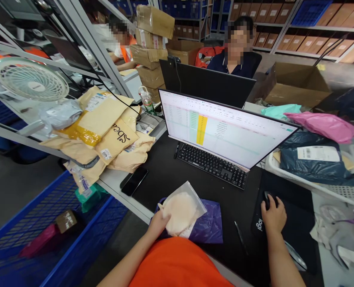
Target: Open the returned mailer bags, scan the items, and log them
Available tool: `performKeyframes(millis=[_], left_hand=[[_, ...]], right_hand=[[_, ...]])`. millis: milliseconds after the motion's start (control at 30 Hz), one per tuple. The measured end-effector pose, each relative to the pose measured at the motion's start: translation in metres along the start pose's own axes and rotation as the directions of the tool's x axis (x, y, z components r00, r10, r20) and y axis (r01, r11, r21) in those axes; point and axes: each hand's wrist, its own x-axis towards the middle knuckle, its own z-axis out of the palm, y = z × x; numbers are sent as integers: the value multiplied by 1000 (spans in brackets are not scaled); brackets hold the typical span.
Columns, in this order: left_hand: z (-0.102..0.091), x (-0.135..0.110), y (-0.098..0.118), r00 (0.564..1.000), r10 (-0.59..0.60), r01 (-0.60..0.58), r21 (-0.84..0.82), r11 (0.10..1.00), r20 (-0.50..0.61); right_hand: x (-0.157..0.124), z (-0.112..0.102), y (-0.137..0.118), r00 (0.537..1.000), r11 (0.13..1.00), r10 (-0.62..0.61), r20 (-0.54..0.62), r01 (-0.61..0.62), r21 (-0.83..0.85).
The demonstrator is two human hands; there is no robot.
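My left hand [159,222] pinches the left edge of a clear zip bag [181,208] with a pale, round, flat item inside. Under that bag lies a purple mailing bag [209,223] on the black desk mat. Over to the right, my right hand [274,214] is wrapped over a black computer mouse [267,199] on a dark mouse pad [296,223]. A pen [240,237] rests on the mat between my hands. Beyond them stand a black keyboard [213,164] and a lit monitor [219,127] showing a spreadsheet.
Padded envelopes [114,139] are heaped at the left, with a phone [134,181] nearby. A blue crate [60,215] holding parcels stands lower left. On the right, a white basket [311,179] carries a dark parcel. A person [235,48] sits behind the monitors; another is farther left.
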Motion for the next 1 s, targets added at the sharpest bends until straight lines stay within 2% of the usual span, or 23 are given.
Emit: performKeyframes(millis=[367, 533, 800, 933, 1000], left_hand=[[4, 4, -9, 999, 47, -47, -95, 994, -3], [4, 2, -10, 998, 57, -60, -158, 986, -22], [1, -4, -11, 992, 100, -117, -278, 953, -75], [1, -5, -10, 976, 172, -210, -386, 898, -133], [1, -6, -10, 979, 157, -200, -482, 853, -128]], right_hand=[[-1, 2, 1, 1000, 1000, 23, -17, -23, 18], [0, 2, 0, 998, 998, 60, -37, -58, 30], [-1, 1, 1, 997, 999, 47, -57, -46, 25], [-1, -1, -1, 998, 999, 41, -42, -41, 8], [-1, -2, -1, 999, 999, 39, -30, -39, 10]])
